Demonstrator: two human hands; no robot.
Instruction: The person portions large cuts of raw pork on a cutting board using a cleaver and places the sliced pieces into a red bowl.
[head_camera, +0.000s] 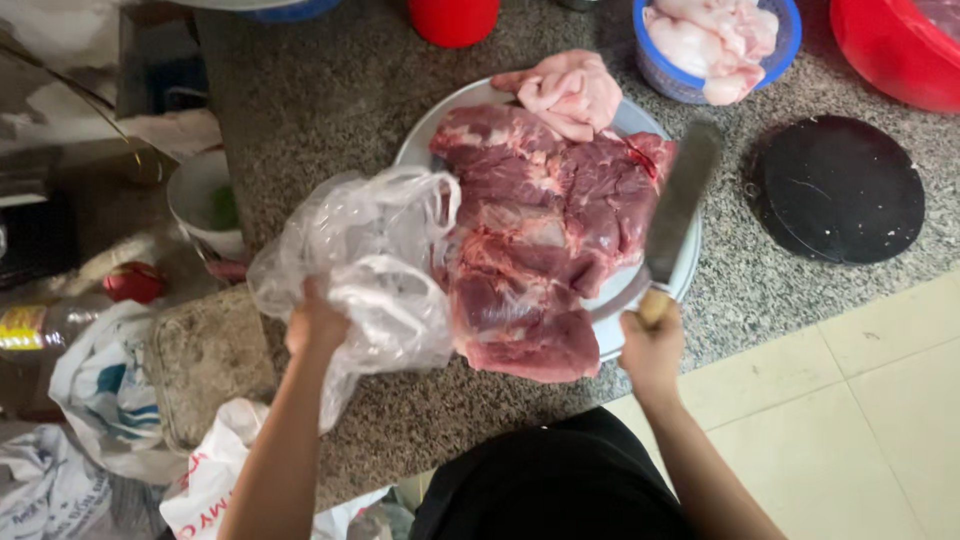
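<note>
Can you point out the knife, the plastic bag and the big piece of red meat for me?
knife (678, 205): head view, middle of the flat blade.
plastic bag (360, 250): head view, crumpled upper part above the left hand.
meat (540, 240): head view, centre of the red slab.

Probably a butcher's stall or kitchen: granite counter (330, 90), raw meat (540, 250) on a tray (420, 140), cleaver (675, 205).

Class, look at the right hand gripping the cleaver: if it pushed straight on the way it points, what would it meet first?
Probably the raw meat on the tray: the right hand points the cleaver up along its edge, though height above is unclear.
</note>
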